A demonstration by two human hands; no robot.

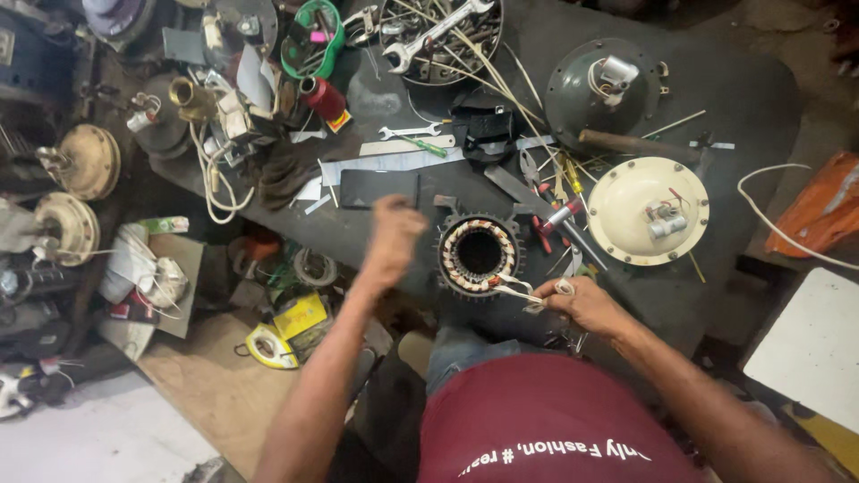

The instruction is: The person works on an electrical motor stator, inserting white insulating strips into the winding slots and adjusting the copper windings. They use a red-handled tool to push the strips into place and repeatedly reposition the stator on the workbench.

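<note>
A round motor stator [479, 254] with copper windings lies on the dark workbench [752, 98] in front of me. My right hand [586, 304] sits at its lower right edge, pinching white wire leads [523, 293] that run from the windings. My left hand [394, 237] hovers blurred just left of the stator, below a flat black plate [378, 188]; its fingers look curled and nothing shows in them.
A cream motor cover [646, 210] and a dark green cover [601, 85] lie at the right. Screwdrivers and pliers [555, 201] lie beside the stator. A bowl of spanners [438, 40] stands at the back. Motor parts crowd the left; a white board [810, 344] stands right.
</note>
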